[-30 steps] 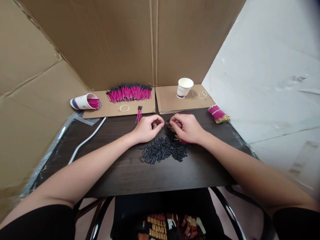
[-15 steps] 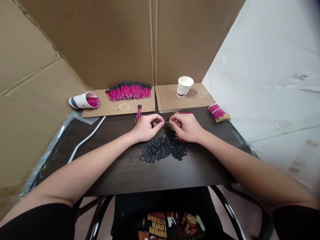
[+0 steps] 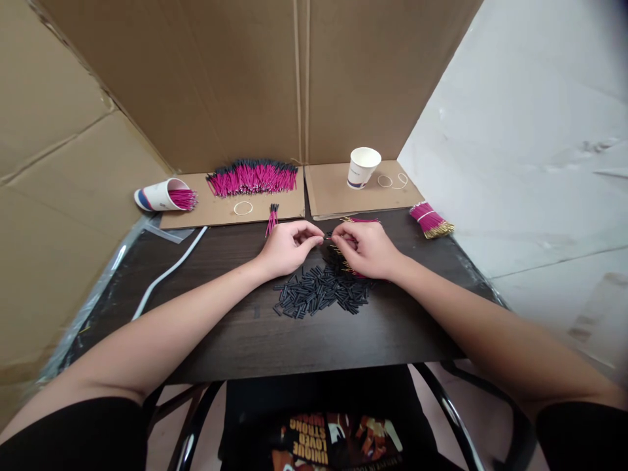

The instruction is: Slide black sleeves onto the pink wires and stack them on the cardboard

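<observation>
My left hand (image 3: 293, 247) is closed in a pinch, its fingertips almost meeting those of my right hand; what it pinches is too small to make out. My right hand (image 3: 366, 247) is also closed, pinching a thin wire whose pinkish part barely shows between the fingers. Under and behind the right hand lie magenta wires (image 3: 362, 220) with gold ends, partly hidden by it. Just below both hands spreads a heap of short black sleeves (image 3: 318, 292). A small bunch of magenta wires with black ends (image 3: 273, 219) lies beside the left hand.
Many black-ended magenta wires (image 3: 255, 178) lie on cardboard (image 3: 206, 218) at the back. A tipped paper cup (image 3: 156, 196) holds more wires. An upright paper cup (image 3: 363, 169), rubber bands (image 3: 243, 208) and a banded wire bundle (image 3: 430, 220) stand or lie around. A white cable (image 3: 169, 273) runs left.
My left hand's fingertips have shifted slightly right, closer to my right hand. The right hand stays nearly still, and both remain pinched.
</observation>
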`<state>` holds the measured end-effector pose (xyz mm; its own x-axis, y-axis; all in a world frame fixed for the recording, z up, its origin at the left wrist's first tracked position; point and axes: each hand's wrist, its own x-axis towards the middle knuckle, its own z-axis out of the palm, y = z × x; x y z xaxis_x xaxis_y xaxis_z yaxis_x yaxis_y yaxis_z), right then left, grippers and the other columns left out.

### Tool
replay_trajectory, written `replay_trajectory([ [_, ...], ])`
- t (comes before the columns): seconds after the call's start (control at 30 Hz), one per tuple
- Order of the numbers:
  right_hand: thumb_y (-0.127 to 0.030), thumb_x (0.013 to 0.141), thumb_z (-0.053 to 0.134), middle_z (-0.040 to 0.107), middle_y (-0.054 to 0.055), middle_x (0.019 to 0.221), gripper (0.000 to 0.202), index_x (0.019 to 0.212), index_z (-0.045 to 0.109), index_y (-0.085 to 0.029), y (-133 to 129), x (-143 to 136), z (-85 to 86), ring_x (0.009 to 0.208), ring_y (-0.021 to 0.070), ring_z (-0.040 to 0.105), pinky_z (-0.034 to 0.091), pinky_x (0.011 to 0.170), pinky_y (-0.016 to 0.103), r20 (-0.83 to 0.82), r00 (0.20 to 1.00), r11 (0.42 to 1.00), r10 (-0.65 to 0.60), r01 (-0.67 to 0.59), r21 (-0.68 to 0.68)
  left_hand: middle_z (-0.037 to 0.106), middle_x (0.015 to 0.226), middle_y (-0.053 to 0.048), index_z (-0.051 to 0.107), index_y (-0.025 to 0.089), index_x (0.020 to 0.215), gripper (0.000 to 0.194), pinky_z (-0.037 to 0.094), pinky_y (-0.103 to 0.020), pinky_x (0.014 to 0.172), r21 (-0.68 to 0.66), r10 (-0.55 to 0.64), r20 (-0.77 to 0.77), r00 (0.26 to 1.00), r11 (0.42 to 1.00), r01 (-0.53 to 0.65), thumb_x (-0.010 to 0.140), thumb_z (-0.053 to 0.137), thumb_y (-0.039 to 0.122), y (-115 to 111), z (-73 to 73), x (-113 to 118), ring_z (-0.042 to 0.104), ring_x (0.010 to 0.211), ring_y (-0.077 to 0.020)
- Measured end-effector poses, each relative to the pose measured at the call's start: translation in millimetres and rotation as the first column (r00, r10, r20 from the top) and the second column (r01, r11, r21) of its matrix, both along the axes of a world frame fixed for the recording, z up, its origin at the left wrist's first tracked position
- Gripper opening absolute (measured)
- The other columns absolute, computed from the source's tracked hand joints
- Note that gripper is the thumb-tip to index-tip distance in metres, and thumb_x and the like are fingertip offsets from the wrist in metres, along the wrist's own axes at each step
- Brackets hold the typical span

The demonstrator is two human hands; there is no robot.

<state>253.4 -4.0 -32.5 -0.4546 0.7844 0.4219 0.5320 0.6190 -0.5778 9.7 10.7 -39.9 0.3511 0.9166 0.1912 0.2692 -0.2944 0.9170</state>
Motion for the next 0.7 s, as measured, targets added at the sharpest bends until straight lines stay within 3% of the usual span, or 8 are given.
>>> replay_trajectory([
  [0.17, -0.030, 0.107, 0.060, 0.063, 0.002, 0.071, 0.019, 0.099, 0.071, -0.017, -0.9, 0.3, -0.3, 0.063, 0.0158, 0.053, 0.040, 0.066, 0.033, 0.020, 1.000, 1.000, -0.004, 0.005, -0.023, 0.083, 0.091, -0.007, 0.085, 0.015, 0.102, 0.020, 0.054, -0.025, 0.071, 0.041, -0.005, -0.055, 0.998, 0.999, 0.008, 0.096, 0.079, 0.033, -1.8, 1.6, -0.5, 0.068, 0.074, -0.0108],
  [0.5, -0.025, 0.111, 0.059, 0.073, 0.004, 0.083, 0.017, 0.104, 0.073, -0.017, 0.5, 0.4, -0.5, 0.068, 0.0164, 0.060, 0.043, 0.069, 0.033, 0.008, 0.996, 0.994, 0.084, -0.084, 0.075, 0.082, 0.090, -0.010, 0.081, 0.011, 0.101, 0.021, 0.052, -0.021, 0.060, -0.156, -0.038, 0.096, 0.995, 0.986, 0.052, 0.091, 0.080, 0.030, -1.0, 4.6, 4.1, 0.062, 0.063, -0.0075],
  [0.7, -0.028, 0.109, 0.060, 0.070, 0.003, 0.077, 0.019, 0.101, 0.073, -0.017, -1.0, -1.2, 0.3, 0.066, 0.0165, 0.058, 0.042, 0.067, 0.033, -0.002, 0.999, 0.999, 0.033, -0.033, 0.012, 0.083, 0.092, -0.010, 0.083, 0.012, 0.103, 0.022, 0.055, -0.023, 0.065, -0.064, -0.033, 0.065, 0.997, 0.997, 0.037, 0.093, 0.080, 0.031, -0.9, 0.9, 2.6, 0.067, 0.072, -0.0097],
])
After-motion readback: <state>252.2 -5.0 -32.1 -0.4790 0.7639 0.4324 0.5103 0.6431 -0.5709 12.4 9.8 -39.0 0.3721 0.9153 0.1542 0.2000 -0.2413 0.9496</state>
